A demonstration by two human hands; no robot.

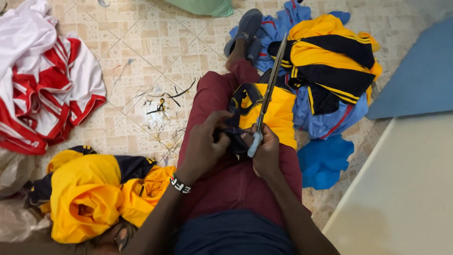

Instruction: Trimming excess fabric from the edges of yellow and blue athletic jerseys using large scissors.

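Left hand (204, 141) pinching dark trim of yellow shirt (276, 113) on lap; right hand (265, 150) closed round scissors (268, 92), blades shut, pointing away. Beyond — dark snippets (163, 104) on floor (160, 42), some trimming done. Yellow piles (89, 189) both sides; how many finished — cannot tell.

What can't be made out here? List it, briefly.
- Head view: the dark fabric piece is mostly covered by the left hand and right hand, so its shape stays hidden.
- The scissors handle sits inside the right hand; the grip is unclear.
- The red and white garment is cut off by the left edge.
- The thread scraps on the floor are too small to tell apart.
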